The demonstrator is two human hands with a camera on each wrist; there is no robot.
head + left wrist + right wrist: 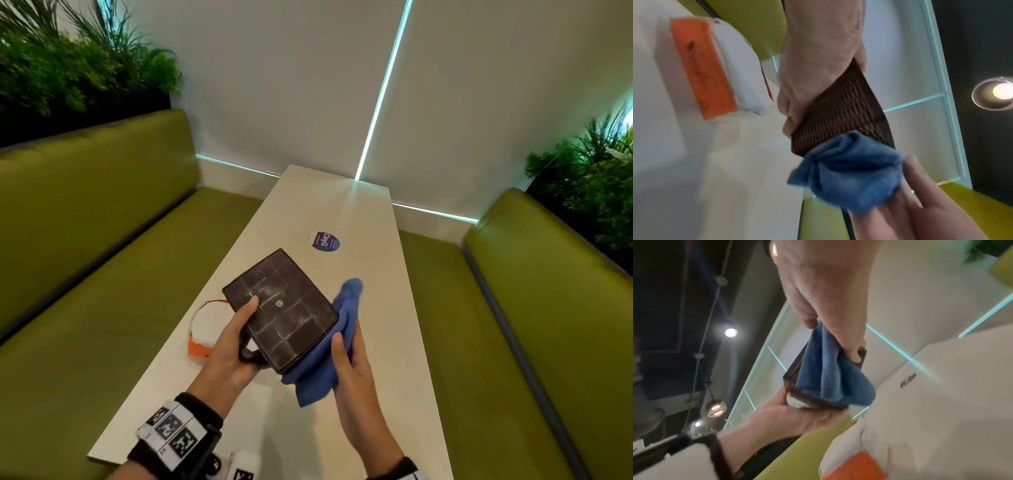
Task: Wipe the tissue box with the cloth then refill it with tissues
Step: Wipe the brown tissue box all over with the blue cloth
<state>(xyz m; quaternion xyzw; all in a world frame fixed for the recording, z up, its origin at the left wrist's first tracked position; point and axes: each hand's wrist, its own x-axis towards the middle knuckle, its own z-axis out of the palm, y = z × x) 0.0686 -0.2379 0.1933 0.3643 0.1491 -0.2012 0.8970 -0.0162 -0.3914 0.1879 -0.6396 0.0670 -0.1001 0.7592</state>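
Box (281, 308) underside scuffed in head view; ribbed side (838, 113) wrist-only.

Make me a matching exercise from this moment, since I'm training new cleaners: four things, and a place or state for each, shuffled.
Things:
1. tissue box
2. cloth
3. tissue pack
4. round sticker

Places or states:
A. stuck flat on the table, farther off
B. gripped in the left hand, off the table
C. lying on the table
D. pressed to the box by the right hand

Pairs: 1-B, 2-D, 3-C, 4-A
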